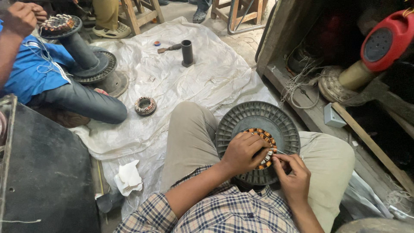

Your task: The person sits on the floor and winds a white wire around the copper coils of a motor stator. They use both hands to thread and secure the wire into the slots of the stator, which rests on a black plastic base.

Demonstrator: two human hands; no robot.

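Note:
A round grey ribbed motor housing (258, 117) rests on my lap between my knees. In its middle sits a ring of copper-wound coils (268, 139), partly hidden by my hands. My left hand (242, 152) lies over the coil ring, fingers curled on it. My right hand (293, 174) sits just to the right, pinching a thin wire or needle-like piece (280, 151) at the ring's edge.
A white plastic sheet (181, 82) covers the floor. On it lie a loose coil ring (145, 105), a dark metal tube (187, 52) and a small tool (169, 48). A seated person in blue (39, 73) works at another motor (92, 64) on the left. A red device (386, 41) stands right.

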